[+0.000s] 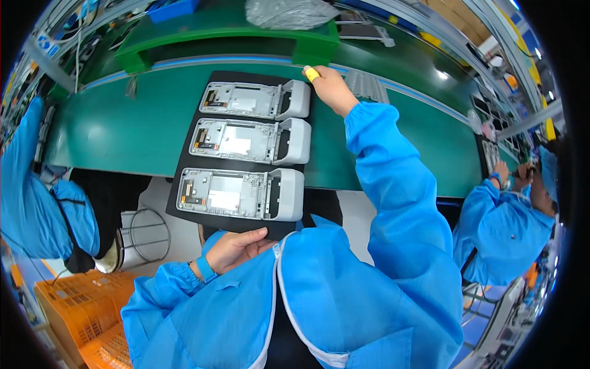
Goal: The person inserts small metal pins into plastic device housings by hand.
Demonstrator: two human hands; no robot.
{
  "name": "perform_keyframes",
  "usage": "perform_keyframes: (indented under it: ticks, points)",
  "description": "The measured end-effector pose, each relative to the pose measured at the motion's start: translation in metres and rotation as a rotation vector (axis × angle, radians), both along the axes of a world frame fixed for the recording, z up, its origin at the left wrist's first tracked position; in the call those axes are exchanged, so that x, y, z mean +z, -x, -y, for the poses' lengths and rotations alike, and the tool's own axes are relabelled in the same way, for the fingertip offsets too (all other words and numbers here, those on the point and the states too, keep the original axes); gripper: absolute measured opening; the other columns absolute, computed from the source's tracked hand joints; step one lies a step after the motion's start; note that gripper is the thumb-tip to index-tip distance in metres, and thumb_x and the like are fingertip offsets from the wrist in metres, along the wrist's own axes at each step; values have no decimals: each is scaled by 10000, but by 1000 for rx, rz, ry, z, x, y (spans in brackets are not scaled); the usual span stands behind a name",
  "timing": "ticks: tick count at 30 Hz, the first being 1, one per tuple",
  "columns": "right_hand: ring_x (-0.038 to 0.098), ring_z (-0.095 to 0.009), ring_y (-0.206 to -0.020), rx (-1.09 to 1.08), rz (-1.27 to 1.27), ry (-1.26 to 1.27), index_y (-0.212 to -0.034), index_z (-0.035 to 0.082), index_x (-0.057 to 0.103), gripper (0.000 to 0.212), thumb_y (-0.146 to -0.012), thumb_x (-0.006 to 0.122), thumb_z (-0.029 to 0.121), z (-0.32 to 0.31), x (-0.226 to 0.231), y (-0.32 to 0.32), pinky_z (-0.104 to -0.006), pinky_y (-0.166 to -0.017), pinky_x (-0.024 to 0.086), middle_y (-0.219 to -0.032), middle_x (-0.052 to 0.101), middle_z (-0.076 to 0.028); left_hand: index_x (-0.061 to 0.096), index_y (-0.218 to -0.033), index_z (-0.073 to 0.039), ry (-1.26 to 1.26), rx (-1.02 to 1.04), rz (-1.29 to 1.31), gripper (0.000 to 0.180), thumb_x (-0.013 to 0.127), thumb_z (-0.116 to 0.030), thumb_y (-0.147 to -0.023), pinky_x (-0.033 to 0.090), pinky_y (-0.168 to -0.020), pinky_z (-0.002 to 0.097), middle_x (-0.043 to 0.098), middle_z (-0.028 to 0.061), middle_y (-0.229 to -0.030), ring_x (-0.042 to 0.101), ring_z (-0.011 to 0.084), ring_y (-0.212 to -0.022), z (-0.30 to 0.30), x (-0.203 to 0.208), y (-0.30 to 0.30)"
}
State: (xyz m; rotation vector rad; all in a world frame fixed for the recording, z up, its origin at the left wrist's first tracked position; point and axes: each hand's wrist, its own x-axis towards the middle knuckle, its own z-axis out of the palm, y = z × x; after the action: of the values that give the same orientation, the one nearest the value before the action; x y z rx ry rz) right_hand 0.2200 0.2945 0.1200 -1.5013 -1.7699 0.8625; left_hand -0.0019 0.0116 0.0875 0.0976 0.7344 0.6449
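Note:
A black board (184, 209) carries three grey device housings in a row: the far housing (246, 99), the middle housing (236, 140) and the near housing (230, 194). Each has a hollow end on the right and a brown flex cable on the left. The board's near end juts past the table edge toward my body. My left hand (236, 249) grips that near edge, its thumb along the rim. At the far right corner of the board is my right hand (332, 89), fingers curled. A yellow wrap (311, 74) shows at its fingertips; what it grips is hidden.
Behind the green table (110, 135) stands a green shelf (227, 38) with a clear plastic bag (289, 13). Grey strips (367, 86) lie beyond my right hand. Co-workers in blue sit at left and right. An orange crate (86, 307) is at lower left.

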Motion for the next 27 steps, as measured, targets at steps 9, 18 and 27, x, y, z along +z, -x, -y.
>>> perform_keyframes:
  ticks: [9, 18, 27]
  points:
    - [651, -291, -890, -415, 213, -272, -1011, 47, 680, 212, -830, 627, 145, 63, -13, -150, -350, -779, 500, -965, 678, -155, 670, -942, -36, 133, -306, -270, 275, 629, -304, -894, 529, -698, 254, 677, 46, -881, 632, 123, -733, -20, 1, 21]
    - [642, -304, -939, -510, 261, -38, -1079, 39, 659, 320, -800, 677, 194, 50, -26, -145, -365, -827, 497, -1016, 674, -143, 515, -1279, 13, -660, -988, -644, 417, 531, -231, -942, 398, -972, 303, 572, 125, -1235, 528, 186, -1101, -25, -42, 96]
    - [650, -285, -891, -549, 271, 157, -1062, 25, 665, 337, -764, 720, 171, 37, -33, -146, -350, -802, 497, -953, 681, -145, 422, -1326, 47, -583, -430, -473, 518, 573, -234, -918, 394, -1010, 370, 531, 197, -1255, 510, 241, -1173, -37, 106, 132]
